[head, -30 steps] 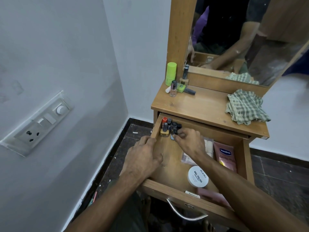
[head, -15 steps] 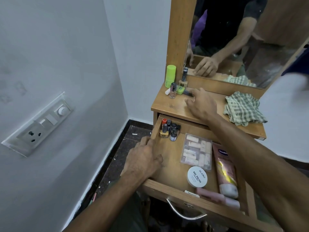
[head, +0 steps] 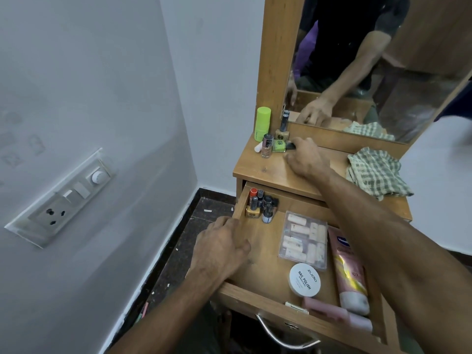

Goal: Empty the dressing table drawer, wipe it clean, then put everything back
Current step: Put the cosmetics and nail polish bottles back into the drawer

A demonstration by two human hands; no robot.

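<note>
The wooden drawer [head: 265, 254] is pulled open. My left hand [head: 219, 249] grips its left wall, thumb inside. A cluster of nail polish bottles [head: 260, 205] stands in the far left corner. Also inside are a clear box of small pads [head: 304, 241], a white nail polish jar [head: 304, 279], a pink lotion tube [head: 347, 272] and a pink case [head: 332, 312]. On the tabletop [head: 260, 171], my right hand [head: 306, 160] pinches the black cap of a green nail polish bottle [head: 279, 146] lying on its side.
A lime green stick [head: 263, 123], a small pink-tinted bottle [head: 267, 146] and a yellow bottle [head: 282, 131] stand at the tabletop's back left. A checked cloth [head: 375, 172] lies at its right. The mirror [head: 357, 67] rises behind. A wall with a socket panel [head: 63, 198] is close on the left.
My right hand left the bottle cluster in the drawer, rose to the tabletop and closed its fingers on the green bottle's black cap. My left hand stayed on the drawer wall.
</note>
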